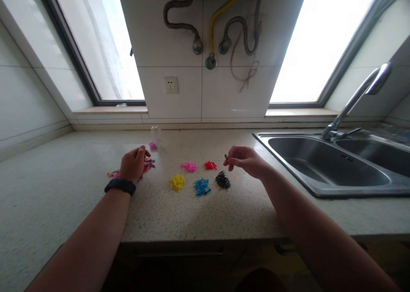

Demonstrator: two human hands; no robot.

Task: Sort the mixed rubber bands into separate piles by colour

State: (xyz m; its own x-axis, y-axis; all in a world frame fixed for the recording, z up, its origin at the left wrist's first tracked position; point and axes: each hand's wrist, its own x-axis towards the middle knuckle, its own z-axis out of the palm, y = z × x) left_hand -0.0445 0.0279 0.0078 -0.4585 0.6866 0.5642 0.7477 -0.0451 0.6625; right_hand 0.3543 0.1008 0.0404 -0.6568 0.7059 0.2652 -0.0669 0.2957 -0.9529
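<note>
**Two hands at small coloured piles on a speckled countertop**

Nearest to the camera, two bare forearms reach forward over the edge of the countertop. The left one wears a black wristband.

Just beyond the wristband, the left hand rests on a mixed pile of many colours, which spreads out on both sides of it. The fingers are curled down into this pile; it looks as if they pinch some pieces, but the view is too small to tell it surely.

In the middle of the counter lie sorted small piles, apart from each other. In the nearer row there are a yellow pile, a blue pile and a black pile. Behind them lie a pink pile and a red pile.

The right hand hovers above the counter, a little behind and to the right of the black pile. Its thumb and forefinger are closed on one small black piece, and the other fingers are loosely bent.

Farther back, near the left hand, stands a small clear container with one more pink piece at its foot. To the right is a steel double sink with a faucet. On the tiled wall behind are a socket and several hoses, between two bright windows.
</note>
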